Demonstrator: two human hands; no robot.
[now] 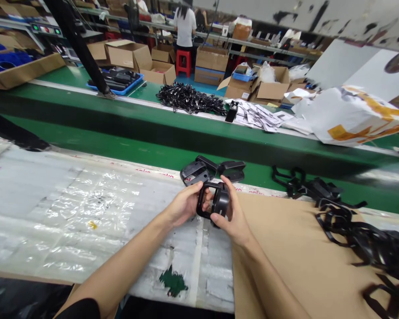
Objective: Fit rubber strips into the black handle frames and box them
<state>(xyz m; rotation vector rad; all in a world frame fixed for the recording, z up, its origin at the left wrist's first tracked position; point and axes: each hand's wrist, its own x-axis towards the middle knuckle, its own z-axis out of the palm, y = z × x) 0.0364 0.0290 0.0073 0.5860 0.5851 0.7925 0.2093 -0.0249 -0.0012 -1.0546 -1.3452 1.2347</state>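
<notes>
Head view: left hand (pixel 184 206) and right hand (pixel 235 219) both have fingers gripping a black frame (pixel 222 200), held over the plastic-covered table (pixel 86 217). A few black parts (pixel 232 171) sit just past it, with cardboard (pixel 282 239) off to the right.

Between the hands (pixel 237 221), a frame (pixel 223 201); behind it, casings (pixel 193 168); rightward, cardboard sheet (pixel 279 248) on the desk (pixel 83 221).
</notes>
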